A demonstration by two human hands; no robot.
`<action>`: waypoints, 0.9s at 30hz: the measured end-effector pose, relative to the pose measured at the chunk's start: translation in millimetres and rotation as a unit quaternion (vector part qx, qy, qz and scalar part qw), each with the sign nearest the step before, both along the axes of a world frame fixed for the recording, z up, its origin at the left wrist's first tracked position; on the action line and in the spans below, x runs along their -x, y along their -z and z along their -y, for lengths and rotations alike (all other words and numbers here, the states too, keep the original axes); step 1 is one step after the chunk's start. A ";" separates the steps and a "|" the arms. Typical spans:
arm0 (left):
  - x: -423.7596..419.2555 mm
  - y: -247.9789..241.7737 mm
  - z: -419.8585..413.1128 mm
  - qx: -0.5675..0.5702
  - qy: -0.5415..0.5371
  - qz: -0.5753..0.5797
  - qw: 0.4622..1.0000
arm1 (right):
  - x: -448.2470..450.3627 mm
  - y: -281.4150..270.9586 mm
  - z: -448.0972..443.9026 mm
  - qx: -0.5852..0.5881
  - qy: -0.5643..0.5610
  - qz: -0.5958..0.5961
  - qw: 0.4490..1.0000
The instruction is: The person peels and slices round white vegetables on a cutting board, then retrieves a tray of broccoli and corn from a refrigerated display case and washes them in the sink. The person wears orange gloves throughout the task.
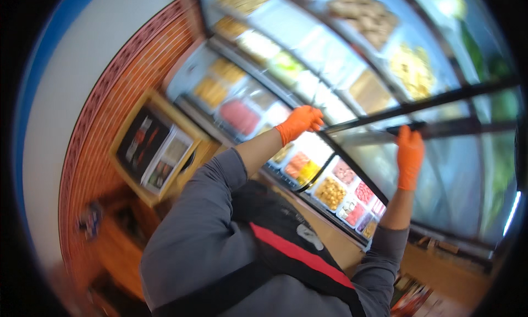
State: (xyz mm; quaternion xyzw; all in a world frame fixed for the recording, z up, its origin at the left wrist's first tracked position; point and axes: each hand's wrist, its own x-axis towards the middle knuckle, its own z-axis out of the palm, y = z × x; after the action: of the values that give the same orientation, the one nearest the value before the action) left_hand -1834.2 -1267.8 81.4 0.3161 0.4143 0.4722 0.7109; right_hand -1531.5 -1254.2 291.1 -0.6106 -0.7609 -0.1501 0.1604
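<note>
My left hand (pixel 300 125), in an orange glove, is raised in front of a lit refrigerated display case with its fingers curled. A thin dark line shows just above its fingertips, and I cannot tell whether the hand holds it. My right hand (pixel 409 158), also gloved in orange, has its fingers closed on a black handle-like piece (pixel 396 129) at the glass door panel (pixel 437 172). Behind and below my hands, clear tubs of food fill the case: a pink tub (pixel 239 117), an orange-and-yellow tub (pixel 303 167) and tan pieces (pixel 330 192).
Upper shelves hold a tray of brown rounded items (pixel 363 17) and pale yellow pieces (pixel 411 69). A curved black handle (pixel 319 174) crosses the lower tubs. At left, a wooden box (pixel 159 145) with printed packs stands by the orange tiled wall (pixel 123 94).
</note>
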 end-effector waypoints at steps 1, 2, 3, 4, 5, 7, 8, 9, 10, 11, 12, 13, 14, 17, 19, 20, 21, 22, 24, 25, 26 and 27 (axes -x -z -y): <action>14.7 10.7 39.1 -0.028 0.000 0.008 1.000 | -4.9 -0.6 -3.2 -0.023 -0.029 0.065 0.997; 31.8 23.0 80.8 0.000 0.003 -0.006 1.000 | -8.9 -2.1 -7.3 -0.023 -0.064 0.104 0.992; 46.6 36.1 127.2 0.010 0.009 -0.007 1.000 | -12.6 -3.2 -10.2 -0.042 -0.082 0.182 0.979; 63.3 49.5 175.2 0.030 0.002 -0.033 0.999 | -14.1 -4.0 -13.1 0.033 -0.020 0.024 0.999; 77.0 61.9 224.9 0.088 -0.012 -0.015 0.996 | -14.9 -6.1 -15.1 0.114 0.045 -0.129 0.984; 99.6 86.8 317.9 0.152 -0.038 -0.032 0.987 | -12.1 -10.1 -16.9 0.163 0.063 -0.218 0.960; 108.1 101.0 352.3 0.185 -0.035 -0.057 0.980 | -8.9 -9.9 -18.9 0.170 0.042 -0.235 0.956; 111.4 113.3 389.1 0.243 -0.074 -0.053 0.966 | -3.4 -12.7 -18.4 0.168 0.064 -0.208 0.962; 111.3 125.7 423.1 0.283 -0.115 -0.051 0.951 | 2.2 -14.6 -19.2 0.158 0.074 -0.156 0.972; 111.9 141.7 448.3 0.329 -0.157 -0.022 0.931 | 10.2 -17.0 -21.1 0.165 0.089 -0.129 0.974; 114.1 160.7 464.5 0.359 -0.199 0.006 0.912 | 20.4 -17.2 -22.4 0.169 0.077 -0.152 0.971; 118.2 182.4 473.4 0.388 -0.238 0.035 0.890 | 31.8 -17.3 -24.9 0.173 0.066 -0.173 0.967; 125.1 204.4 477.7 0.377 -0.283 0.045 0.881 | 45.1 -18.3 -28.5 0.194 0.056 -0.214 0.956; 156.6 272.2 470.5 0.347 -0.391 0.082 0.849 | 89.4 -26.2 -38.0 0.190 0.040 -0.168 0.966; 187.4 315.9 448.5 0.342 -0.441 0.120 0.821 | 127.1 -29.7 -47.7 0.186 0.026 -0.134 0.973; 202.7 336.3 436.2 0.351 -0.449 0.134 0.810 | 148.7 -30.0 -52.8 0.180 0.019 -0.125 0.976; 214.3 354.7 426.0 0.350 -0.459 0.167 0.799 | 171.6 -31.2 -57.7 0.184 0.030 -0.137 0.973; 225.4 370.6 418.2 0.345 -0.469 0.196 0.789 | 194.4 -30.4 -62.7 0.182 0.018 -0.139 0.973; 250.1 402.4 396.4 0.350 -0.476 0.252 0.767 | 242.8 -30.6 -73.1 0.176 0.001 -0.142 0.974; 256.2 414.3 391.2 0.399 -0.475 0.271 0.736 | 266.3 -32.7 -79.1 0.181 0.006 -0.124 0.976; 261.0 423.6 388.2 0.354 -0.446 0.299 0.766 | 290.3 -31.7 -85.8 0.176 -0.009 -0.140 0.974; 264.8 430.6 387.3 0.376 -0.427 0.296 0.767 | 314.7 -29.0 -93.8 0.182 -0.028 -0.171 0.968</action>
State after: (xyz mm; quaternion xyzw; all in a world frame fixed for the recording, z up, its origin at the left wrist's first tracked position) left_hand -2099.0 -1655.2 -349.2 -0.3417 0.4197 0.6041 0.5850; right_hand -1846.2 -1160.4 320.1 -0.6246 -0.7534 0.1017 0.1787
